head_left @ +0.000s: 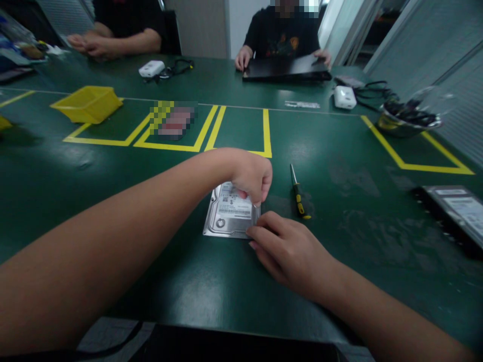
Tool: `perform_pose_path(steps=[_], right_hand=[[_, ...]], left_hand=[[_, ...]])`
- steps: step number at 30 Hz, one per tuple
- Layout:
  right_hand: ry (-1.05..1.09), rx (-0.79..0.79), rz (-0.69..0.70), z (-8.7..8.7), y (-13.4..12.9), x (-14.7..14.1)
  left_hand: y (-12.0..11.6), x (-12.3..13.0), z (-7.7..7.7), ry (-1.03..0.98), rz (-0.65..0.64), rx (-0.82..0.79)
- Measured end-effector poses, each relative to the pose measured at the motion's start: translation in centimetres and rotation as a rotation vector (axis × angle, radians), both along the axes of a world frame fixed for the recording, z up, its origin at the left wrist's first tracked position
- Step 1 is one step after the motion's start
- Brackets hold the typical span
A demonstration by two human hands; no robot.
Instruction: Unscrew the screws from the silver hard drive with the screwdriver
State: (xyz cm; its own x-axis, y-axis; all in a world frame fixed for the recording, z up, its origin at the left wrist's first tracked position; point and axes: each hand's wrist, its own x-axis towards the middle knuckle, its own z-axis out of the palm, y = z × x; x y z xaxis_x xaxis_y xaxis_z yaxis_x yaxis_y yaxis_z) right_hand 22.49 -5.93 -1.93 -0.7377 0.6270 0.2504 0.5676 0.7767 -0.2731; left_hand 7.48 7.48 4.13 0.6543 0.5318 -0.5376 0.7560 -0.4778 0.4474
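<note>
A silver hard drive (234,213) with a white printed label lies flat on the green table in front of me. My left hand (254,173) reaches across its upper part, fingers curled down at the right edge; what they pinch, if anything, is hidden. At the lower right corner, my right hand (281,239) grips the drive with its thumb and fingertips. To the right of both hands lies a screwdriver (297,193) with a black and yellow handle, its shaft pointing away from me.
Another hard drive (458,213) sits at the right. Beyond my hands are a yellow bin (90,104), a blurred-out reddish object (175,123), yellow tape outlines (267,133) and a bowl of dark parts (407,120). Across the table, one person holds a black panel (287,69); another rests clasped hands.
</note>
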Motion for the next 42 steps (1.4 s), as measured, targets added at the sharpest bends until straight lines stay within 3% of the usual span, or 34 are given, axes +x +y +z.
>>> perform_pose_path(steps=[11, 17, 23, 27, 36, 42], right_hand=[[0.001, 0.009, 0.011, 0.1, 0.1, 0.0], [-0.002, 0.004, 0.008, 0.1, 0.0, 0.0], [-0.018, 0.019, 0.005, 0.3, -0.1, -0.1], [-0.024, 0.051, -0.01, 0.4, 0.0, 0.0], [0.014, 0.091, -0.357, 1.0, 1.1, 1.3], [-0.313, 0.304, -0.625, 1.3, 1.6, 1.6]], left_hand=[[0.1, -0.2, -0.1, -0.001, -0.028, 0.02], [-0.6, -2.3, -1.1, -0.202, 0.004, 0.062], [-4.1, -4.1, -1.5, -0.343, 0.039, 0.4], [-6.1, -5.2, -2.2, -0.385, -0.012, 0.581], [-7.8, -6.3, -4.1, -0.409, 0.049, 0.717], [-8.7, -6.2, -4.6, -0.385, 0.078, 0.783]])
